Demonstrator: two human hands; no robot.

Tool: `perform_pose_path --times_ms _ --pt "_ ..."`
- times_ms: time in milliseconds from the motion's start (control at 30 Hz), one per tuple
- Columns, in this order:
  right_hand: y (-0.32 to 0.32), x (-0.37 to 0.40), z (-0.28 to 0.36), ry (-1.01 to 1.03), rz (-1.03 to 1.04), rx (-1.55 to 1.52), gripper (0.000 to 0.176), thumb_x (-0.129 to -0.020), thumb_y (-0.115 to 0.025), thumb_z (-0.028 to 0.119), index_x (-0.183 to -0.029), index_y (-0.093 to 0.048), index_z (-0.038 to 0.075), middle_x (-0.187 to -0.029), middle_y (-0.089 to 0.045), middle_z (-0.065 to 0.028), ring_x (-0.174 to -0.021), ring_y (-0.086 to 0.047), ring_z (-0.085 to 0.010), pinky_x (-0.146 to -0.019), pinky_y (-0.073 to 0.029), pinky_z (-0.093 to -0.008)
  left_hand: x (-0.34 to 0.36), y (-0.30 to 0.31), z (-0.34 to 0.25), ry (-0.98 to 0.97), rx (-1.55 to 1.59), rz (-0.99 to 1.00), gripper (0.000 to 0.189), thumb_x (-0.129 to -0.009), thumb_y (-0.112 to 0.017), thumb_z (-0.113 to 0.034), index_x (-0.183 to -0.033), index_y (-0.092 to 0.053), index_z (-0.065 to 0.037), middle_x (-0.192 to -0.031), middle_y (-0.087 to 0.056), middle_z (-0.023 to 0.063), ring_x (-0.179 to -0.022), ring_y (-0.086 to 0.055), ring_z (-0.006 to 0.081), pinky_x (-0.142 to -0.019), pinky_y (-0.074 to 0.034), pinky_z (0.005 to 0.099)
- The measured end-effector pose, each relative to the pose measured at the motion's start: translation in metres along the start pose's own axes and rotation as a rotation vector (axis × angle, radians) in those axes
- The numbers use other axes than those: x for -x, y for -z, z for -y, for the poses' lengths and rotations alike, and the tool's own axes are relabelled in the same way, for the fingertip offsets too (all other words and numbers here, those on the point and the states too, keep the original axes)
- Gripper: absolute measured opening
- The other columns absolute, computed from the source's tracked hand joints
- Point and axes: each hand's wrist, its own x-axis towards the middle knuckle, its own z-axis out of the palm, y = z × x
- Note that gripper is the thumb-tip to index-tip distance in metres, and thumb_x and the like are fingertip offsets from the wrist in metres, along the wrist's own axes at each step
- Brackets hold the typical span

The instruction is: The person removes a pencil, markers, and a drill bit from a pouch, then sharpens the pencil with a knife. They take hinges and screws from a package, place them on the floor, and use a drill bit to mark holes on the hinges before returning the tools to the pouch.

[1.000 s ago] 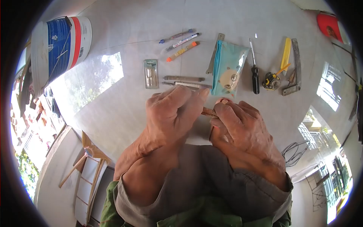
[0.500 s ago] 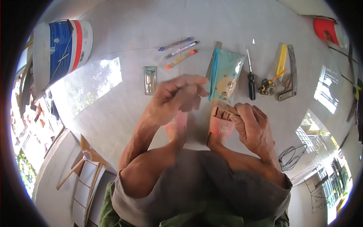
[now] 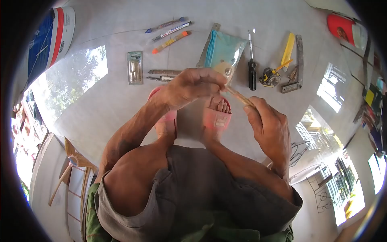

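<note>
My right hand is closed around one end of a slim tan stick, which slants up to the left. At its upper end, the curled fingers of my left hand pinch the tip; the exact contact is slightly blurred. Just beyond my hands lies a clear and teal zip pouch with a bear face on it, overlapping a metal ruler. Two dark pen-like tools, one being a slim grey rod, are partly covered by my left hand.
Several pens, including an orange-capped marker, lie beyond a small blister pack. To the right are a screwdriver, tape measure, yellow cutter and metal square. A bucket stands left; pink slippers are below.
My left hand has come to the far end of the stick held in my right hand. The view has shifted, so floor items appear farther left and higher; the two dark tools now show.
</note>
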Motion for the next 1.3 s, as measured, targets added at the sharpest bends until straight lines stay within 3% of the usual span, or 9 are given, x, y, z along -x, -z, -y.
perform_pose_path --times_ms 133,233,300,433,600,733,1100,1200,1300 --pt "-0.005 0.006 0.008 -0.092 -0.016 -0.094 0.02 -0.089 -0.071 0.008 -0.108 -0.066 0.003 -0.081 -0.067 -0.0136 -0.063 -0.064 -0.0259 -0.059 -0.05 -0.0332 -0.004 -0.013 -0.006 0.034 0.091 0.032 0.026 -0.097 -0.061 -0.009 -0.121 -0.06 -0.001 -0.111 -0.065 0.0078 -0.097 -0.063 0.0134 -0.083 -0.05 0.0267" --pt "0.004 0.007 0.015 0.127 -0.16 -0.022 0.021 -0.086 -0.074 0.007 -0.106 -0.067 0.003 -0.083 -0.068 -0.0122 -0.064 -0.065 -0.0238 -0.059 -0.05 -0.0313 -0.008 -0.013 -0.005 0.036 0.186 0.054 0.022 -0.098 -0.061 -0.01 -0.118 -0.06 -0.001 -0.111 -0.064 0.0079 -0.096 -0.064 0.0137 -0.083 -0.05 0.0269" --pt "0.003 0.0 0.012 0.099 -0.21 -0.095 0.02 -0.085 -0.075 0.006 -0.104 -0.068 0.002 -0.083 -0.069 -0.0118 -0.065 -0.065 -0.0217 -0.059 -0.05 -0.0305 -0.009 -0.015 -0.008 0.01 0.16 0.094 0.019 -0.098 -0.061 -0.011 -0.115 -0.059 -0.001 -0.111 -0.064 0.0083 -0.094 -0.065 0.0136 -0.082 -0.051 0.027" --pt "-0.001 0.003 0.007 0.106 -0.275 -0.175 0.02 -0.086 -0.074 0.003 -0.105 -0.067 0.001 -0.082 -0.068 -0.0097 -0.068 -0.064 -0.0163 -0.061 -0.05 -0.0284 -0.023 -0.003 -0.011 -0.104 0.056 0.021 0.014 -0.1 -0.059 -0.01 -0.111 -0.061 -0.002 -0.097 -0.067 0.0059 -0.08 -0.059 0.008 -0.061 -0.04 0.022" --pt "-0.009 0.006 -0.021 -0.127 -0.161 -0.365 0.021 -0.092 -0.067 0.003 -0.112 -0.064 -0.001 -0.087 -0.067 -0.0072 -0.073 -0.063 -0.0118 -0.067 -0.05 -0.0257 -0.02 -0.001 -0.016 -0.21 0.026 -0.15 0.01 -0.1 -0.06 -0.012 -0.106 -0.062 -0.004 -0.088 -0.067 0.0051 -0.066 -0.05 0.0058 -0.056 -0.037 0.0223" --pt "-0.021 0.008 -0.036 -0.256 -0.105 -0.625 0.021 -0.097 -0.063 0.008 -0.115 -0.061 -0.004 -0.092 -0.066 -0.0077 -0.078 -0.063 -0.0123 -0.072 -0.05 -0.0256 -0.015 0.002 -0.023 -0.193 0.029 -0.202 0.011 -0.1 -0.06 -0.012 -0.106 -0.062 -0.004 -0.089 -0.067 0.0055 -0.065 -0.051 0.0053 -0.055 -0.039 0.0213" --pt "-0.049 0.002 -0.065 -0.185 0.133 -0.989 0.037 -0.1 -0.055 0.012 -0.134 -0.052 -0.002 -0.094 -0.062 -0.0054 -0.085 -0.057 -0.012 -0.078 -0.044 -0.0273 -0.011 -0.004 -0.031 -0.234 -0.087 -0.253 0.01 -0.1 -0.057 -0.007 -0.107 -0.061 -0.002 -0.096 -0.068 0.0069 -0.084 -0.065 0.0085 -0.06 -0.043 0.0194" --pt "-0.053 0.001 -0.068 -0.198 0.17 -1.052 0.037 -0.101 -0.053 0.013 -0.135 -0.052 -0.001 -0.093 -0.061 -0.005 -0.084 -0.056 -0.0125 -0.077 -0.043 -0.0272 -0.011 -0.006 -0.029 -0.259 -0.132 -0.31 0.013 -0.099 -0.058 -0.009 -0.109 -0.062 -0.002 -0.085 -0.07 0.0061 -0.06 -0.043 0.0029 -0.053 -0.038 0.0198" --pt "-0.059 0.0 -0.071 -0.241 0.188 -1.171 0.036 -0.101 -0.052 0.013 -0.134 -0.052 -0.001 -0.094 -0.06 -0.005 -0.084 -0.056 -0.0129 -0.077 -0.043 -0.0271 -0.012 -0.005 -0.028 -0.243 -0.172 -0.318 0.012 -0.099 -0.057 -0.009 -0.109 -0.062 -0.003 -0.084 -0.07 0.0063 -0.06 -0.043 0.0028 -0.053 -0.039 0.0204"
